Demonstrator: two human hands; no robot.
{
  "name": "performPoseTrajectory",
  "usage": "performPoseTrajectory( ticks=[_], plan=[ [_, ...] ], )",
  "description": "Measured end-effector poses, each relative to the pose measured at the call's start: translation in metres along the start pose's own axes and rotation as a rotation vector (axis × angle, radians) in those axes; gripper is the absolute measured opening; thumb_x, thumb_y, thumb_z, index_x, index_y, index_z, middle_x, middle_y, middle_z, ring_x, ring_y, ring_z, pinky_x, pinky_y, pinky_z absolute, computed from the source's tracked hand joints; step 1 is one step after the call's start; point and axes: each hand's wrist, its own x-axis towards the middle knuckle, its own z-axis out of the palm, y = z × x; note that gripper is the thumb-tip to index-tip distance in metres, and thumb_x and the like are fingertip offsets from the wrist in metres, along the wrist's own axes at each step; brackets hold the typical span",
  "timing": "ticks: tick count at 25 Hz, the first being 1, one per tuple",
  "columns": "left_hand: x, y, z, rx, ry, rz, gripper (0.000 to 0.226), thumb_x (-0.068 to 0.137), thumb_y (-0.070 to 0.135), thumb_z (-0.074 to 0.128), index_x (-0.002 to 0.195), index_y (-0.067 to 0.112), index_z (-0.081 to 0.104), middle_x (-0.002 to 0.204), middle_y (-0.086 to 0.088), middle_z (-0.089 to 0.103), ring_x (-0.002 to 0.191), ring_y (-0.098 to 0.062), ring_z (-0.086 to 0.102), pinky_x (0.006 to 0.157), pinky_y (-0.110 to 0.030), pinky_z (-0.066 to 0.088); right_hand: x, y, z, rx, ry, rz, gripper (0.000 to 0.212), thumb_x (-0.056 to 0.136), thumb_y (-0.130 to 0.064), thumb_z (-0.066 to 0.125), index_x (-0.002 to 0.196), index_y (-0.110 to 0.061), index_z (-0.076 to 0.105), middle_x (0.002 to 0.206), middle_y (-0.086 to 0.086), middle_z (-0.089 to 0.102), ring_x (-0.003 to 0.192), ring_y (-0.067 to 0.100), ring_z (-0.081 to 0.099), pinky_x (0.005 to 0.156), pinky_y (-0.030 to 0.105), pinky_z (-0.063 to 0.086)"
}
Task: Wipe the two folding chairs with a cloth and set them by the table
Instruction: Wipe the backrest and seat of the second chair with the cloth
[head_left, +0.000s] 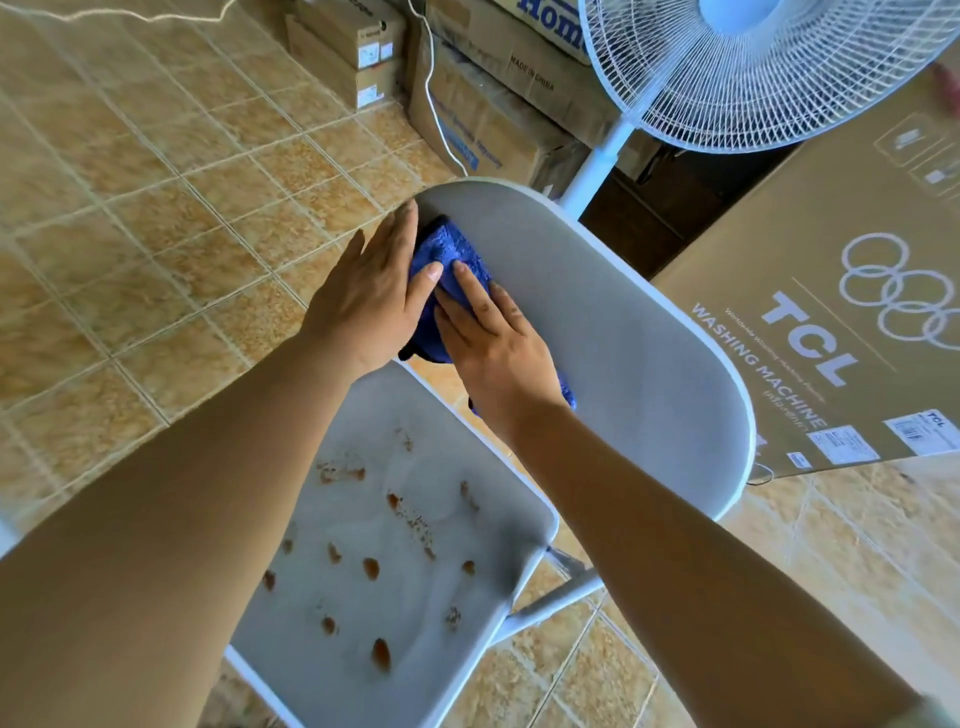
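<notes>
From the head camera, the floor (156, 171) is beige marbled tile with pale grout lines, and a grey folding chair (597, 332) stands open on it, seen from above with its backrest away from the person. The seat (395, 561) carries scattered brown spots and crumbly smears. Behind the chair a white standing fan (769, 73) rises on its pole, stacked cardboard boxes (467, 98) line the far wall with a white cable (441, 119) hanging in front of them, and a large washing machine box (810, 312) lies just beside the backrest on the right. The fan's top, the upper boxes and the right part of the big box are cut off by the frame; the chair's legs are mostly hidden under the seat, and no second chair or table shows. A blue cloth (447, 254) lies on the left end of the backrest, largely covered by both hands. The left hand (374, 291) lies flat with fingers extended along the backrest's left edge, thumb on the cloth. The right hand (493, 338) presses flat on the cloth, fingers straight and pointing up the backrest, so neither hand is closed around it. Both bare forearms reach in from the bottom corners.
</notes>
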Motion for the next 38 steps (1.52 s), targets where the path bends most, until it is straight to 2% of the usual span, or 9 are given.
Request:
performPoseTrajectory(
  ticks=[3, 8, 13, 17, 24, 29, 32, 36, 38],
  plan=[
    [0.002, 0.0, 0.003, 0.002, -0.008, 0.021, 0.063, 0.102, 0.042, 0.022, 0.153, 0.015, -0.002, 0.162, -0.003, 0.002, 0.148, -0.022, 0.005, 0.118, -0.031, 0.003, -0.032, 0.019, -0.007, 0.074, 0.04, 0.014, 0.044, 0.086, -0.007, 0.046, 0.129, -0.007, 0.058, 0.144, 0.003, 0.048, 0.14, 0.03, 0.033, 0.115, 0.043, 0.029],
    [0.005, -0.001, 0.014, 0.009, 0.006, 0.03, 0.065, 0.101, 0.044, 0.021, 0.153, 0.012, 0.004, 0.161, -0.006, 0.004, 0.148, -0.02, 0.006, 0.12, -0.033, 0.004, -0.045, 0.052, -0.036, 0.125, 0.153, 0.306, 0.053, 0.083, -0.002, 0.059, 0.135, -0.003, 0.049, 0.149, 0.01, 0.04, 0.142, 0.037, 0.024, 0.117, 0.048, 0.023],
    [-0.003, 0.018, 0.011, 0.013, 0.024, 0.056, 0.065, 0.1, 0.045, 0.021, 0.153, 0.012, 0.003, 0.161, -0.006, -0.002, 0.148, -0.021, 0.004, 0.119, -0.034, 0.008, -0.044, 0.028, -0.017, -0.01, 0.026, 0.079, 0.051, 0.091, -0.011, 0.027, 0.138, -0.008, 0.047, 0.151, 0.005, 0.038, 0.144, 0.031, 0.022, 0.118, 0.044, 0.018],
    [-0.019, 0.05, 0.023, -0.001, -0.007, 0.089, 0.064, 0.101, 0.041, 0.026, 0.153, 0.009, 0.005, 0.161, -0.011, -0.004, 0.148, -0.025, 0.005, 0.119, -0.035, 0.008, -0.122, 0.032, -0.012, -0.018, -0.078, 0.005, 0.051, 0.083, -0.015, 0.045, 0.132, -0.01, 0.054, 0.147, 0.001, 0.043, 0.142, 0.029, 0.028, 0.115, 0.045, 0.029],
    [-0.03, 0.064, 0.046, 0.138, -0.022, 0.152, 0.069, 0.099, 0.045, 0.03, 0.151, 0.004, 0.01, 0.16, -0.017, 0.002, 0.143, -0.037, 0.019, 0.117, -0.043, 0.018, -0.151, 0.066, -0.037, 0.158, 0.108, 0.417, 0.069, 0.072, -0.013, 0.071, 0.137, -0.005, 0.048, 0.149, 0.009, 0.04, 0.142, 0.037, 0.021, 0.118, 0.051, 0.017],
    [-0.027, 0.059, 0.045, 0.213, -0.057, 0.179, 0.07, 0.098, 0.046, 0.025, 0.151, 0.004, 0.009, 0.16, -0.018, 0.001, 0.144, -0.038, 0.017, 0.118, -0.046, 0.017, -0.141, 0.038, -0.017, 0.064, 0.037, 0.139, 0.044, 0.094, -0.009, 0.043, 0.137, -0.005, 0.048, 0.149, 0.009, 0.041, 0.141, 0.036, 0.028, 0.114, 0.049, 0.028],
    [-0.025, 0.058, 0.042, 0.247, -0.076, 0.197, 0.07, 0.098, 0.046, 0.022, 0.152, 0.005, 0.005, 0.16, -0.017, -0.002, 0.147, -0.031, 0.008, 0.12, -0.043, 0.008, -0.176, 0.034, -0.016, 0.028, -0.047, 0.046, 0.046, 0.088, -0.013, 0.035, 0.128, -0.007, 0.058, 0.142, 0.005, 0.05, 0.137, 0.032, 0.037, 0.11, 0.046, 0.036],
    [-0.024, 0.054, 0.034, 0.299, -0.094, 0.229, 0.07, 0.098, 0.048, 0.018, 0.152, 0.006, 0.005, 0.16, -0.015, -0.003, 0.149, -0.025, 0.002, 0.12, -0.042, 0.004, -0.208, 0.053, -0.036, 0.14, 0.052, 0.323, 0.054, 0.084, 0.002, 0.047, 0.136, -0.009, 0.05, 0.149, 0.005, 0.041, 0.143, 0.035, 0.023, 0.114, 0.049, 0.028],
    [-0.023, 0.049, 0.03, 0.31, -0.108, 0.248, 0.068, 0.099, 0.048, 0.018, 0.152, 0.007, 0.005, 0.161, -0.013, -0.004, 0.149, -0.023, 0.0, 0.119, -0.041, 0.003, -0.19, 0.064, -0.046, 0.169, 0.163, 0.516, 0.052, 0.082, -0.003, 0.045, 0.133, -0.007, 0.053, 0.146, 0.008, 0.044, 0.141, 0.039, 0.025, 0.113, 0.051, 0.028]
  ],
)
